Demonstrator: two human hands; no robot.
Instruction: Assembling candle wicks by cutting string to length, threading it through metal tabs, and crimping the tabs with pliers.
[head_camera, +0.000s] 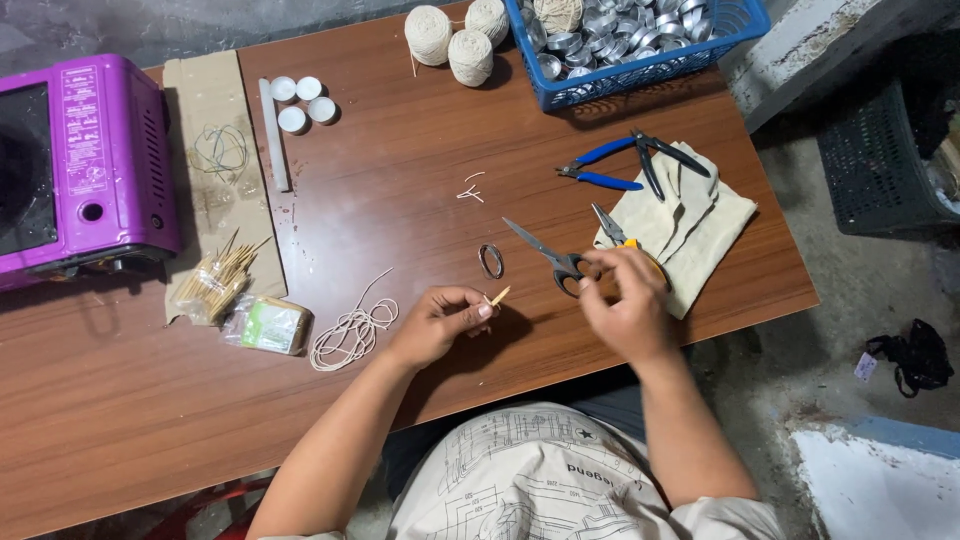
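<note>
- The right hand (628, 300) is resting its fingertips on the handles of the scissors (548, 255); whether the fingers are gripping them cannot be told.
- The scissors are lying flat on the table (400, 190), just left of the cloth (690, 225). Their long axis is running up-left from the handles, blades pointing away from the right hand.
- The left hand (440, 322) is sitting left of the scissors, fingers pinched together on a short stick (499, 295) whose tip is pointing toward the handles.
- The right hand is the nearer one to the scissors; the left is close but not touching.
- A metal ring (491, 260) is lying just left of the scissors, and a string coil (350, 335) well left.
</note>
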